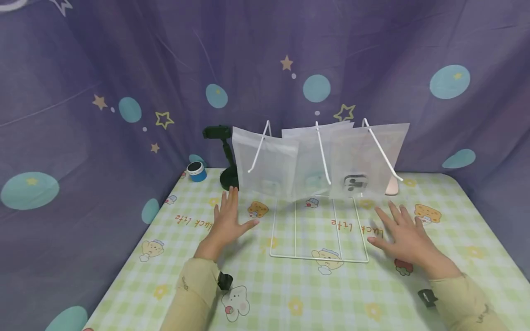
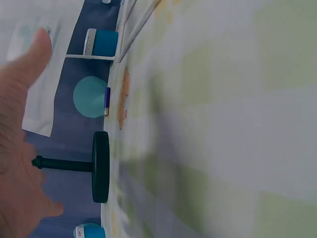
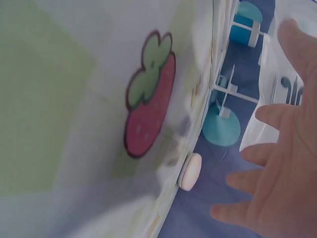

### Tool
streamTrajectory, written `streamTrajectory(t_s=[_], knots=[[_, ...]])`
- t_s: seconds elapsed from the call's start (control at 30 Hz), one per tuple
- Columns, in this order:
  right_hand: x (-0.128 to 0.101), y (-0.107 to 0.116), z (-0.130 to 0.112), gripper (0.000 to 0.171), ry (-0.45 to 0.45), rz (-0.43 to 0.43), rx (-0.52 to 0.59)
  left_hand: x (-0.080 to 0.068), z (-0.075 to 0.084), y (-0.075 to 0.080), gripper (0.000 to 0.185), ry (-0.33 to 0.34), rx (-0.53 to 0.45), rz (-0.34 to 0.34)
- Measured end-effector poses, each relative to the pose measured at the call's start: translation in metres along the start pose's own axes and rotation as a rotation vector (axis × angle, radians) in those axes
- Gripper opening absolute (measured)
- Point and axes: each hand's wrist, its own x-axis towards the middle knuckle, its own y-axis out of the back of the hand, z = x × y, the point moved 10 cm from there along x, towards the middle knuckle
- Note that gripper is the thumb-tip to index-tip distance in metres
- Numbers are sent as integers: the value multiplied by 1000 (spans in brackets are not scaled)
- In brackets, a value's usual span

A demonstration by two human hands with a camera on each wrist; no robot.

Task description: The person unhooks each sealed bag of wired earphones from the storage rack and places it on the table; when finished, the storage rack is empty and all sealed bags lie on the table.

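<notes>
The three bags [image 1: 319, 161] hanging on the rack [image 1: 319, 230] look like frosted, translucent plastic, matt and slightly crinkled, while the rack itself is thin white-coated wire (smooth, faintly glossy). The desk [image 1: 290, 294] wears a soft printed cloth, and the backdrop [image 1: 124, 69] behind is matt, wrinkled fabric.

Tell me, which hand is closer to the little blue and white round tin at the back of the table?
Left. The left hand hovers just right of and in front of the blue and white round tin; the right hand is far across, beyond the white wire rack.
</notes>
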Motion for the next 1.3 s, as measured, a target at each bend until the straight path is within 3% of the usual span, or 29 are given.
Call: streamTrajectory(t_s=[0.2,0.43,0.73,0.83,0.97,1.13,1.3], knots=[[0,-17,-16,98,66,-112,78,23,-6,13,109,66,-181,78],[0,-32,-29,106,122,-194,172,43,-21,18,94,205,-539,118],[3,-36,-36,112,139,-214,174,60,-22,19,73,158,-887,126],[4,-38,-37,112,144,-221,165,62,-21,17,74,176,-924,124],[4,-40,-36,112,148,-230,157,61,-18,16,74,196,-887,140],[5,-41,-34,113,152,-229,145,60,-11,17,62,160,-901,161],[6,-42,-33,113,151,-236,140,55,-8,12,46,183,-867,143]])
